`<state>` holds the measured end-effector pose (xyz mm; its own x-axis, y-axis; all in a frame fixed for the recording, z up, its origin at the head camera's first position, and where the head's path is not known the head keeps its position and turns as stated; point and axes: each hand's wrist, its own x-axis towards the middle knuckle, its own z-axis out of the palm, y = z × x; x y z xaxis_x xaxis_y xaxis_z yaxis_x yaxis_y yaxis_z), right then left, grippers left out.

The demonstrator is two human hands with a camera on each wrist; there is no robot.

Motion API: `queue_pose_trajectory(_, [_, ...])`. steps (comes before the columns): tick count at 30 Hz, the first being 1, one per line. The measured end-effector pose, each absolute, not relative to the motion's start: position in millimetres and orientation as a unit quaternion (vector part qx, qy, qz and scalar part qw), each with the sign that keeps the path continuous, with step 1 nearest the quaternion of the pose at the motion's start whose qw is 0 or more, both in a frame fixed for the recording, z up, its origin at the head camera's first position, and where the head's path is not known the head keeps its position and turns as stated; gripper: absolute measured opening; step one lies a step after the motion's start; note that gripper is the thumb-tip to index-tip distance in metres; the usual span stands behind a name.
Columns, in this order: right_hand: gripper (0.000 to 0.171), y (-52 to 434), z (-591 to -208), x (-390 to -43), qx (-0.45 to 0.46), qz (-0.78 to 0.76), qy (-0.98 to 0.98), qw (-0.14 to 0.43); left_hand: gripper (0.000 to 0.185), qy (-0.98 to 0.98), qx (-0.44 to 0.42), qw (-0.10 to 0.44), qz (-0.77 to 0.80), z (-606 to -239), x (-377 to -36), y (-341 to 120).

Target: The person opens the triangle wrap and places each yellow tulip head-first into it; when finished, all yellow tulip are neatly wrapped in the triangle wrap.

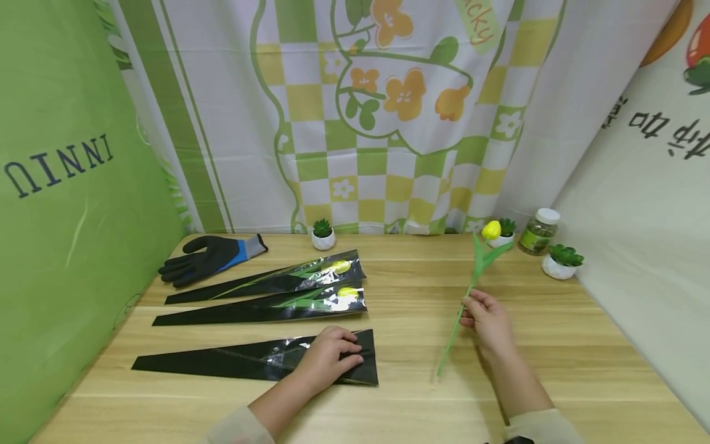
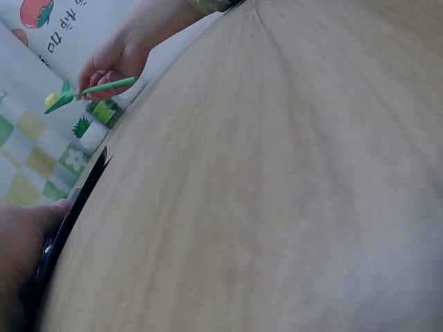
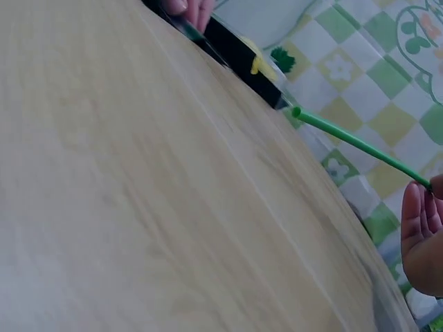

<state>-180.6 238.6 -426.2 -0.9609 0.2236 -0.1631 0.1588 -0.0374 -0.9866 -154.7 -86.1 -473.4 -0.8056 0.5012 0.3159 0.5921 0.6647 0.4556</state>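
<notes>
My right hand point(image 1: 488, 320) pinches the green stem of a yellow tulip point(image 1: 478, 265), holding it tilted with the bloom toward the back. In the right wrist view the lower end of the stem point(image 3: 360, 145) sticks out from the fingers. My left hand point(image 1: 327, 357) rests on a black flower sleeve point(image 1: 222, 362) with a clear, shiny front, its fingers spread near the wide end. From the left wrist view, the thumb side of that hand lies along the sleeve's edge. Farther back lie two similar sleeves, the nearer sleeve point(image 1: 233, 313) and the farther sleeve point(image 1: 261, 282), each with a yellow tulip inside.
A black and blue work glove point(image 1: 205, 262) lies at the back left of the wooden table point(image 1: 421, 407). Small potted succulents stand along the back, one pot point(image 1: 323, 239) in the middle and another pot point(image 1: 560, 266) at right, near a lidded jar point(image 1: 538, 233). Curtains close off the back and sides.
</notes>
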Motion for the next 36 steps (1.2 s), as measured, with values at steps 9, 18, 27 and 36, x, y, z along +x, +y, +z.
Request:
queue_pose_trajectory(9, [0.023, 209.0, -432.9, -183.6, -0.144, 0.749, -0.644, 0.050, 0.018, -0.909, -0.284, 0.121, -0.280, -471.3, -155.4, -82.7])
queue_pose_trajectory(18, [0.019, 193.1, -435.6, -183.6, -0.139, 0.760, -0.633, 0.051, 0.020, -0.905, -0.281, 0.115, -0.298, -464.5, -152.7, -81.7])
queue_pose_trajectory(27, [0.019, 177.2, -441.3, -183.4, -0.133, 0.760, -0.634, 0.051, 0.018, -0.903, -0.273, 0.117, -0.311, -467.6, -154.9, -80.1])
queue_pose_trajectory(36, [0.020, 155.8, -447.2, -172.6, -0.123, 0.769, -0.627, -0.005, 0.015, -0.898, -0.260, 0.117, -0.335, -469.5, -156.1, -77.8])
